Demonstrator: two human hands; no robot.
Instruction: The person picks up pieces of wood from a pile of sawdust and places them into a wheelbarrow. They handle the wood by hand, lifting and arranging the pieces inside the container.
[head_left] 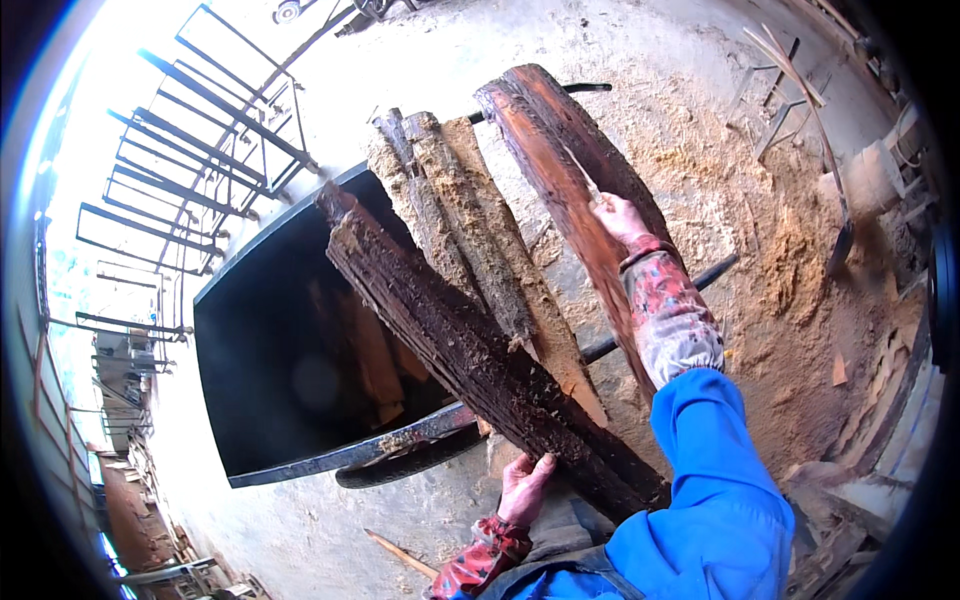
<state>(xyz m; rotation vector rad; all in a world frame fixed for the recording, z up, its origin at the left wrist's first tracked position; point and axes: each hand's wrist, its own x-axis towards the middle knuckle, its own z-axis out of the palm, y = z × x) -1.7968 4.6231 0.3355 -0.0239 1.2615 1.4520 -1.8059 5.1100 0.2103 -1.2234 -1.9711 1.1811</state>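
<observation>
My right hand (620,217) is closed around a thin, pale, pointed piece (581,172), perhaps a blade or a sliver; its lower part is hidden in the fist. It rests over a thick reddish-brown log (550,180) with dark bark, which slants toward me on the right. At the near end of a long dark-barked log (450,335), my left hand (527,487) grips the edge, thumb up and fingers partly hidden. That log lies slanting across a black open-topped container (235,330). Between the two logs lie several sawdust-covered slabs (455,215).
Inside the container are some brown wood pieces (375,365). Dark metal frames (190,150) stand in a row at the left. Sawdust (790,270) covers the floor on the right, near a long-handled tool (835,190). A thin stick (400,552) lies close to my left sleeve.
</observation>
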